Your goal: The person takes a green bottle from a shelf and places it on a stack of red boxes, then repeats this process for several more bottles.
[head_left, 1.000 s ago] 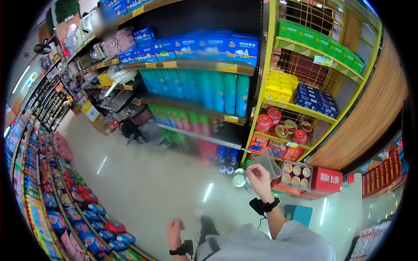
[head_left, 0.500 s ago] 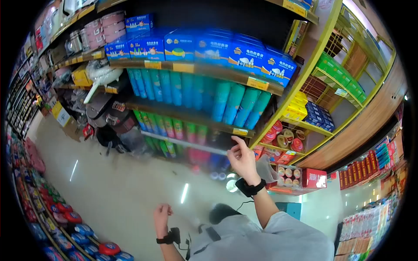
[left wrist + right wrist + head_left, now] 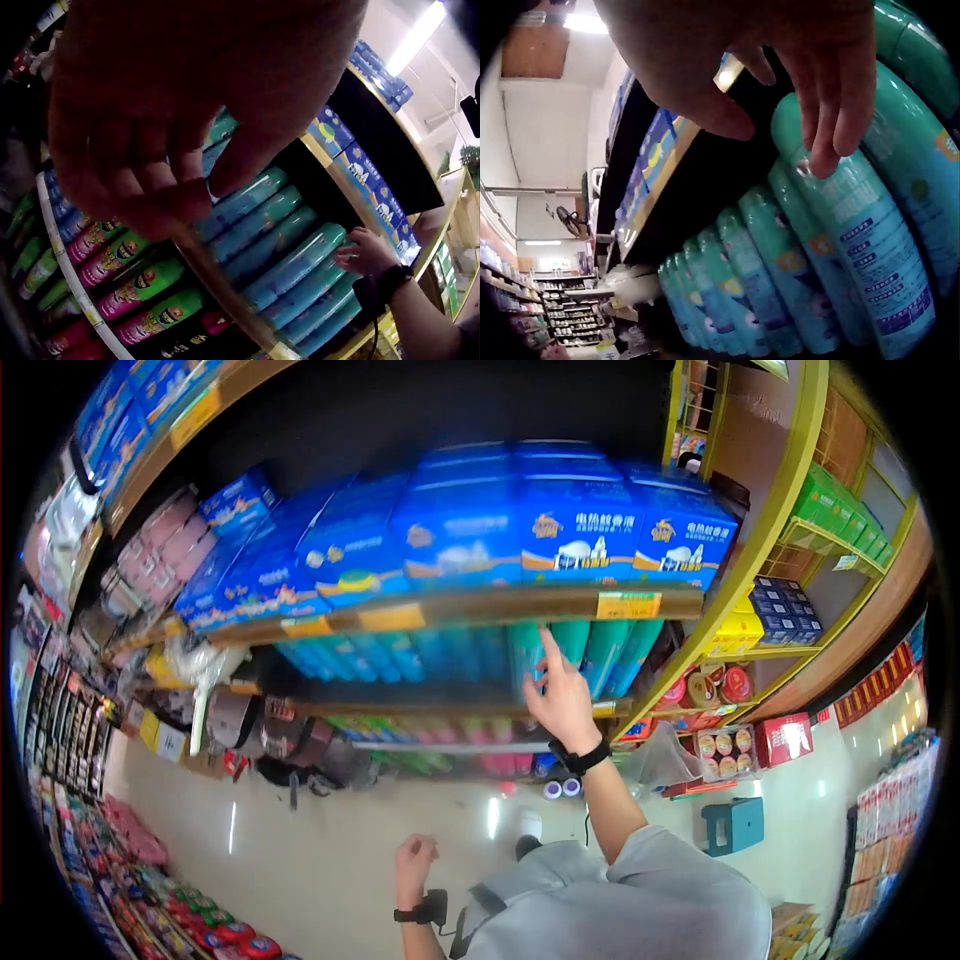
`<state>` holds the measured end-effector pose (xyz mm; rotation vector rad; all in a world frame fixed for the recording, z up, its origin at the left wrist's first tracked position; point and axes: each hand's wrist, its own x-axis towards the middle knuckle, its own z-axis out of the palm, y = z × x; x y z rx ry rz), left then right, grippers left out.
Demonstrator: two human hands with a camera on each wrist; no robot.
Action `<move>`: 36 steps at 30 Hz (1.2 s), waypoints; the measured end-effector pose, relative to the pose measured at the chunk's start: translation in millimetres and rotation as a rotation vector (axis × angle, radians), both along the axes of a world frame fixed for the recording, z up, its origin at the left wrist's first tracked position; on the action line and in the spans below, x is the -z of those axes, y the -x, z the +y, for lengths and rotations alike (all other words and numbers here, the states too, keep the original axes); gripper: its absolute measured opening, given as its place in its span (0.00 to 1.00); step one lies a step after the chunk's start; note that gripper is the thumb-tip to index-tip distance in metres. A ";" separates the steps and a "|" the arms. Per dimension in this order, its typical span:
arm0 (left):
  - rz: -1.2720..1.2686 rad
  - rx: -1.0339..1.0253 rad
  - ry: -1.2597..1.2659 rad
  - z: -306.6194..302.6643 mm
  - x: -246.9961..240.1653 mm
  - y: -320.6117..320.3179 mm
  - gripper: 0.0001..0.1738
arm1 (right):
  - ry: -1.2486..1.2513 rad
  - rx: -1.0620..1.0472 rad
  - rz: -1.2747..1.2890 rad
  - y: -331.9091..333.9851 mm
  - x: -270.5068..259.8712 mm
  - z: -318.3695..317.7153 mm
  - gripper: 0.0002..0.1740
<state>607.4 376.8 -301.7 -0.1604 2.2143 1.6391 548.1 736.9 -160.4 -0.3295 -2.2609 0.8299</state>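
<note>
My right hand (image 3: 562,705) reaches to the shelf, where a row of teal-and-blue spray cans (image 3: 605,650) stands. In the right wrist view, its fingers (image 3: 823,112) lie over the green top of the nearest spray can (image 3: 877,262), which leans forward of the others; the thumb sits apart on the left. My left hand (image 3: 415,865) hangs low with nothing in it, its fingers loosely curled in the left wrist view. Beyond it there, pink-and-green spray cans (image 3: 146,289) stand on a lower shelf.
Blue boxes (image 3: 575,530) fill the shelf above the teal cans, its wooden edge (image 3: 480,605) with price tags close over my right hand. A yellow rack (image 3: 770,650) stands to the right. A teal stool (image 3: 735,827) and a red box (image 3: 785,738) are on the floor.
My right hand has risen from low by the yellow rack to the teal spray cans, and its fingers now touch one. The view has come closer to the shelf. The left hand stays low.
</note>
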 end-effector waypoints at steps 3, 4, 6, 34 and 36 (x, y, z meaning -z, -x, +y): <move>0.088 0.140 0.042 20.0 34.6 57.5 0.11 | -0.053 0.069 -0.023 18.1 6.3 7.4 0.41; 0.157 0.185 0.063 35.3 49.3 79.7 0.10 | -0.046 0.065 -0.048 20.9 6.9 8.1 0.40; 0.315 0.273 0.019 71.2 41.8 108.1 0.12 | -0.035 0.049 -0.093 25.3 1.3 6.8 0.38; 0.597 0.738 0.032 270.5 23.0 215.8 0.43 | -0.390 0.323 -0.069 35.6 -30.5 -44.8 0.21; 0.639 0.818 -0.055 264.1 52.3 226.0 0.38 | -0.397 0.313 -0.025 31.2 -27.4 -50.6 0.23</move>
